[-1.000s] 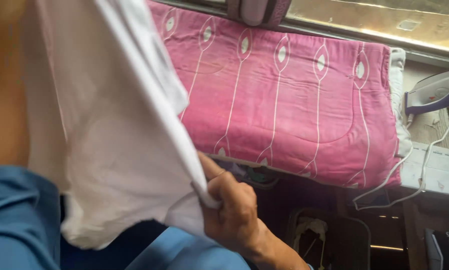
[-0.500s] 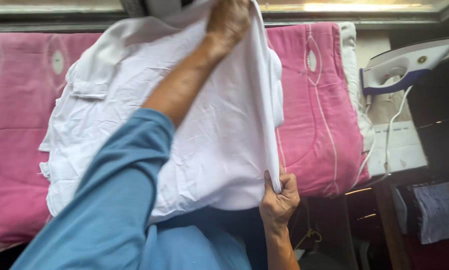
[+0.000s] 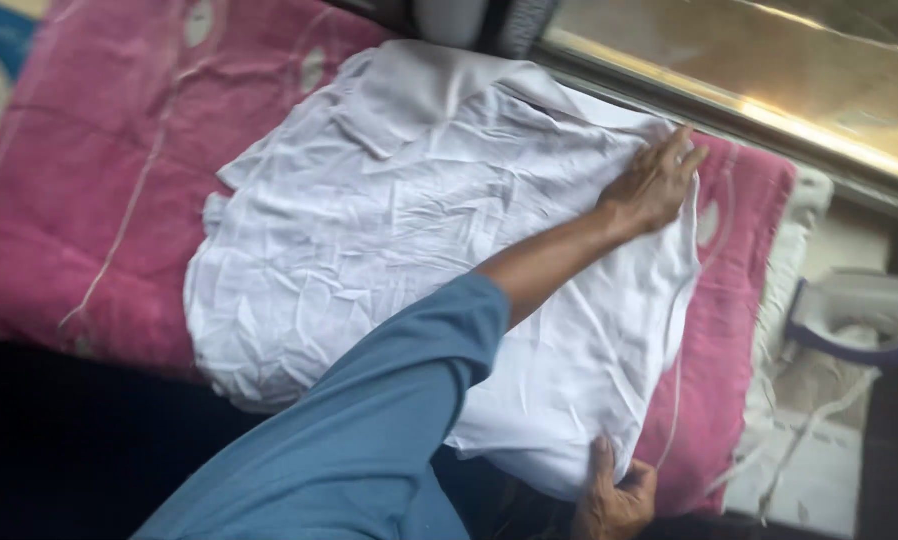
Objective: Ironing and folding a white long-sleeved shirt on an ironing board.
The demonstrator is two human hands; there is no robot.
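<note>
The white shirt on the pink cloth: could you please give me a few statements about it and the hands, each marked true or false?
1. The white shirt lies spread on a pink cloth. True.
2. The left hand rests flat on the shirt's far edge. True.
3. The right hand holds the iron. False: it grips the shirt's near edge; the iron sits apart at the right.
4. The shirt is smooth. False: it is heavily creased.
5. The sleeve on the left arm is red. False: it is blue.
</note>
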